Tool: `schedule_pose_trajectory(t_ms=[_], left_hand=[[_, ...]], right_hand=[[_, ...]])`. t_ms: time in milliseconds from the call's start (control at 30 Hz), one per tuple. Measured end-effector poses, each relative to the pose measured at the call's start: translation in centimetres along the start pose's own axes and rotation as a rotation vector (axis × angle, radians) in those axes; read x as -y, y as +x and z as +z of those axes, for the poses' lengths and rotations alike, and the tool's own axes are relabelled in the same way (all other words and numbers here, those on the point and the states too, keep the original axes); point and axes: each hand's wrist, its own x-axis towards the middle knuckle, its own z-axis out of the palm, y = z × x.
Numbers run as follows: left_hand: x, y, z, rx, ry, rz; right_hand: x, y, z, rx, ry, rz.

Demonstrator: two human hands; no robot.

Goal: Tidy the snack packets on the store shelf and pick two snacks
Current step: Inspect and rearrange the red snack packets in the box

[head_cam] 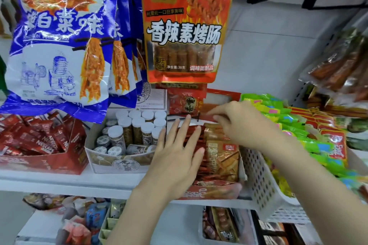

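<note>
A red carton [215, 193] on the white shelf [65, 183] holds a row of upright orange and dark red snack packets [223, 157]. My left hand [177, 153] lies flat with straight fingers against the left side of the packets. My right hand [237, 121] reaches over the back of the row with its fingers bent down onto the packet tops; whether it pinches one I cannot tell. A red-orange packet [185, 26] hangs from a hook above.
Blue packets [57, 42] hang at the upper left. A red Nescafe box [37, 145] and a box of white-capped jars [131, 133] stand to the left. A white perforated basket [264, 181] of green and red packets [310, 131] sits to the right. More snacks fill the lower shelf [83, 221].
</note>
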Motion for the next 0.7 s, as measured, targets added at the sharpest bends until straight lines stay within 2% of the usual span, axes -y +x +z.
schedule_pose_trajectory(t_ms=[67,200,300,500,567,700], left_hand=[[-1.1,0.1,0.0,0.008,-0.070,0.040],[-2.0,-0.6,0.2,0.144,-0.084,0.060],[-1.4,-1.7,-0.7,0.118,-0.217,0.063],[-1.1,-3.9,-1.9,0.097,-0.391,0.111],[-0.4,-4.3,-2.1,0.031,-0.426,0.076],[1.3,-4.7,-2.3,-0.103,-0.428,0.030]], right_hand=[[-0.4,-1.6,-1.7,-0.039,-0.025,-0.007],[-1.2,-4.2,-3.5,0.038,-0.103,-0.016],[-1.1,-6.7,-3.8,0.100,-0.010,-0.024],[0.3,-9.6,0.0,0.352,-0.001,0.007],[0.9,-9.4,1.5,0.277,0.125,0.008],[2.7,-9.0,4.3,0.064,0.156,0.053]])
